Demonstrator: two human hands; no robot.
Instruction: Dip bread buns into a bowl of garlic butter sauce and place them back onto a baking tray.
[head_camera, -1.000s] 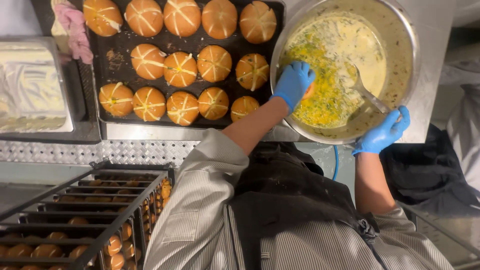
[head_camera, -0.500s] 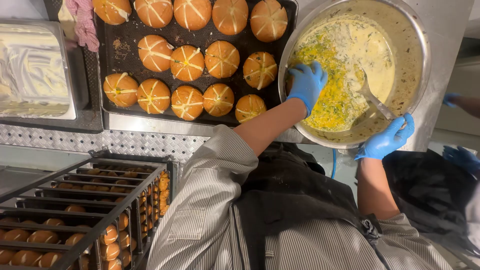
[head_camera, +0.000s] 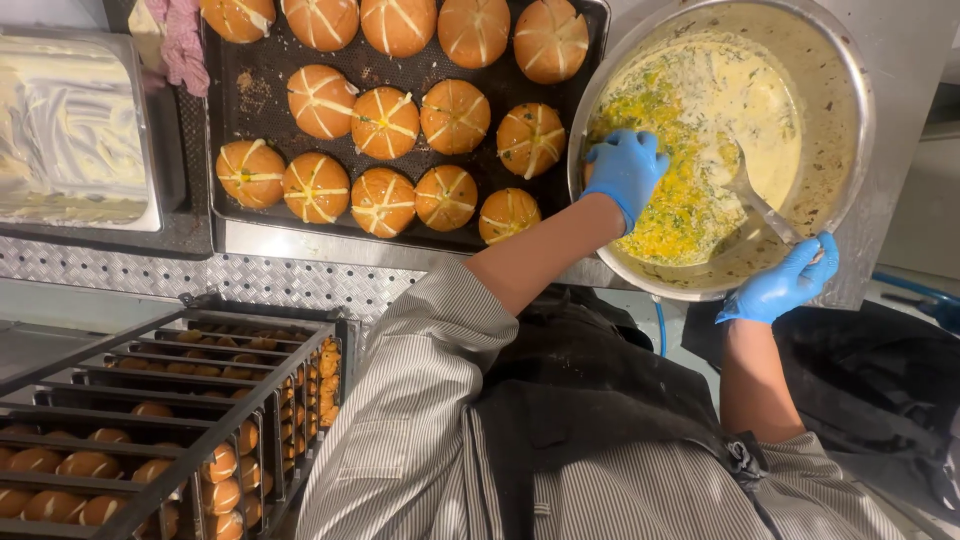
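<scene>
Head view — two gloved hands at one bowl (head_camera: 850, 190), fourteen buns (head_camera: 385, 122) beside.

Fourteen buns (head_camera: 384, 122) on one dark tray (head_camera: 400, 235). One metal bowl (head_camera: 850, 150), one spoon (head_camera: 760, 205). Two gloved hands: left (head_camera: 625, 170), right (head_camera: 785, 283). One rack (head_camera: 170, 400) holding many buns.

Blue disposable gloves on both hands: left hand (head_camera: 625, 170), right hand (head_camera: 785, 285). Gloves thin, snug, ending at the wrist. Forearms bare below them. Shirt with fine grey-and-white vertical stripes, sleeves rolled or short to about the elbow. Dark apron over the chest, its strap crossing the right shoulder.
</scene>
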